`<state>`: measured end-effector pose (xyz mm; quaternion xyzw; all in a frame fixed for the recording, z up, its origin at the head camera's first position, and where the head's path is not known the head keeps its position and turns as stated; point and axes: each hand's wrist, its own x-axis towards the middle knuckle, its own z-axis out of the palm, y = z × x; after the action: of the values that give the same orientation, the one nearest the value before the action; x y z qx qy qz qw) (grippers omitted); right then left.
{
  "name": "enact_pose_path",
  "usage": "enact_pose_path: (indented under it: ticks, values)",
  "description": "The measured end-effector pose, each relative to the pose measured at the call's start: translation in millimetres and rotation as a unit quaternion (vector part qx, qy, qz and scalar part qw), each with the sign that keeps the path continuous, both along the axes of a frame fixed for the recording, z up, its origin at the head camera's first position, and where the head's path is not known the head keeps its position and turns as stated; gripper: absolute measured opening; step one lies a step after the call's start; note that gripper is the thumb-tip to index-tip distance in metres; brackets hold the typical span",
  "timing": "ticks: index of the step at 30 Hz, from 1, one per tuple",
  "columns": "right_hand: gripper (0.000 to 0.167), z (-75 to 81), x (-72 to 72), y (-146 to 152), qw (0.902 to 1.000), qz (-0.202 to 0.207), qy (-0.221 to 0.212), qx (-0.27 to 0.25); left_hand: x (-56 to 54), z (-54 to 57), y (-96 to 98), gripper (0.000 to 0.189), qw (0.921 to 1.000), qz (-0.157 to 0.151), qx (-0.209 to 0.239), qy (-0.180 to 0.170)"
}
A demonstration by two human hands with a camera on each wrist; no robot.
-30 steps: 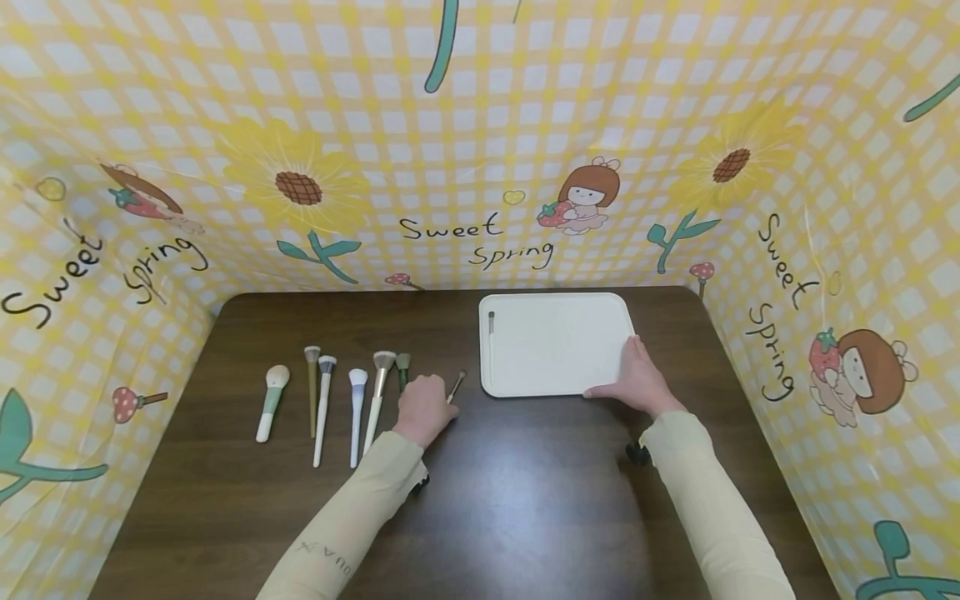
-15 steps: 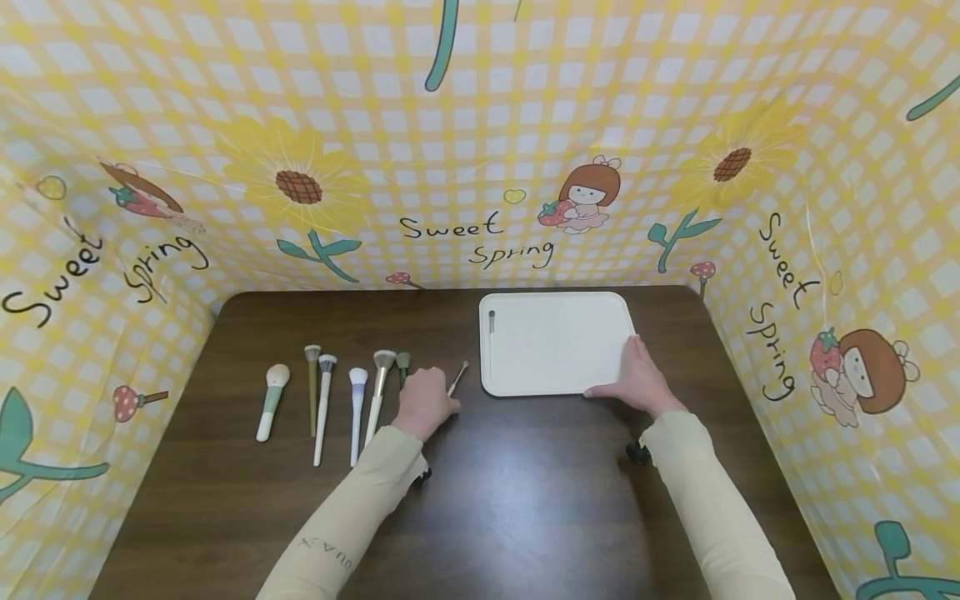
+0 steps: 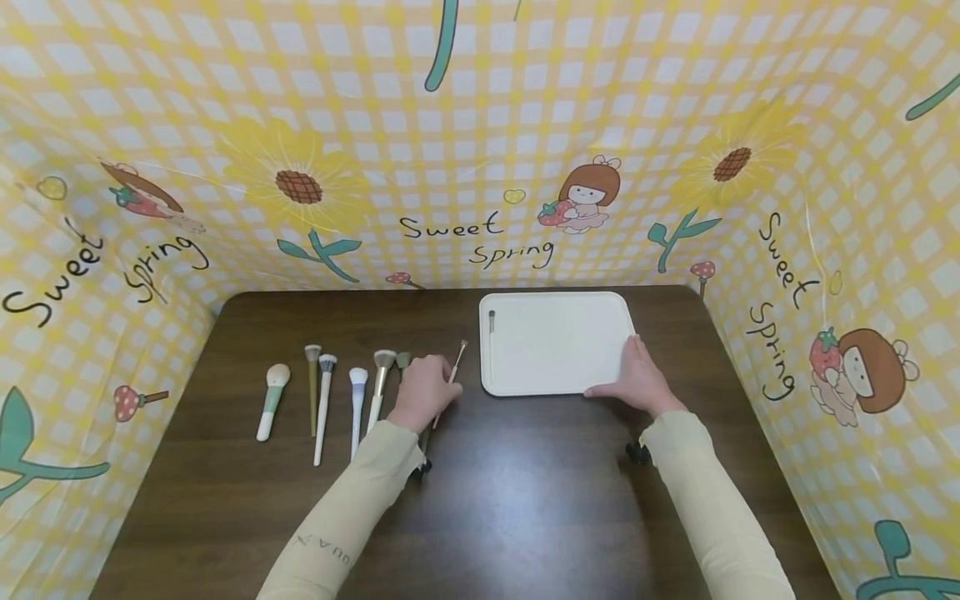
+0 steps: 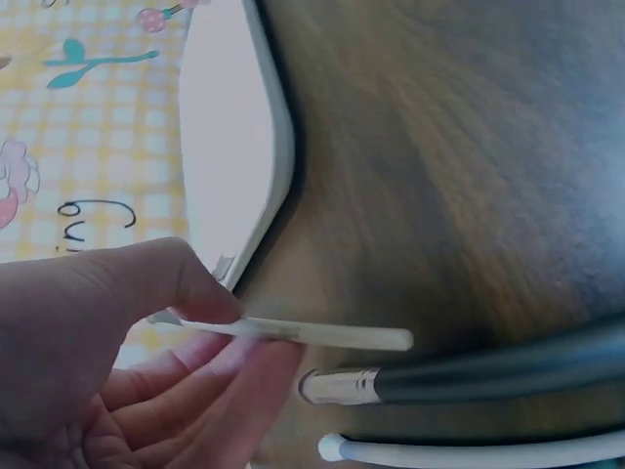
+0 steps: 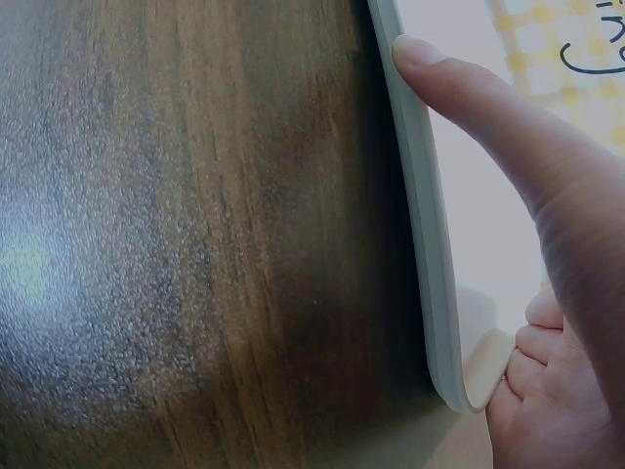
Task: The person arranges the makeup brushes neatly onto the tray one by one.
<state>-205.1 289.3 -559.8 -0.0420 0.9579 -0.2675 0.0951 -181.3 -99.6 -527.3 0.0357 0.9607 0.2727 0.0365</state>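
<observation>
My left hand [image 3: 423,390] pinches a thin makeup brush [image 3: 459,357] between thumb and fingers. In the left wrist view the pale handle [image 4: 356,336] of this brush sticks out past the fingertips. Beneath the hand, a dark green brush [image 3: 404,361] is partly covered. My right hand [image 3: 637,383] grips the front right corner of a white tray [image 3: 555,346], the thumb [image 5: 420,51] on its front rim and the fingers along its right side. Inside the tray, a small brush [image 3: 492,322] lies along the left edge.
Several more makeup brushes lie in a row on the dark wooden table [image 3: 510,500]: a green-and-white one [image 3: 273,400], an olive-handled one [image 3: 312,392], and white-handled ones [image 3: 322,408] nearer the left hand. A checked cloth [image 3: 420,183] encloses the table's back and sides.
The thin brush in my left hand has risen and turned more upright, and its lower end now shows below the hand. The hand has shifted slightly farther back. My right hand and the tray stay put.
</observation>
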Motion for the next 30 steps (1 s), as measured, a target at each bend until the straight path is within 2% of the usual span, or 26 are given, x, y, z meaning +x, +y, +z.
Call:
enact_pose_path:
  ticks: [2,7,13,23,30]
  values:
    - [0.146,0.0,-0.1,0,1.0000,0.000,0.000,0.000,-1.9,2.2,0.0,0.009,0.9998,0.005,0.019,-0.002]
    - [0.147,-0.4,-1.3,0,1.0000,-0.001,-0.002,0.001,-4.9,9.8,0.9,0.017,0.9965,0.030,0.076,-0.019]
    - [0.147,-1.2,-1.5,0,1.0000,-0.003,-0.004,0.001,-7.7,12.0,1.4,0.021,0.9904,0.047,0.125,-0.036]
    - [0.148,0.7,-0.5,0,1.0000,-0.002,-0.006,-0.002,-13.9,13.5,9.4,0.018,0.9894,0.057,0.131,-0.024]
    - [0.146,1.2,1.1,0,1.0000,-0.002,-0.007,-0.005,-16.8,12.2,18.0,0.016,0.9864,0.064,0.151,-0.009]
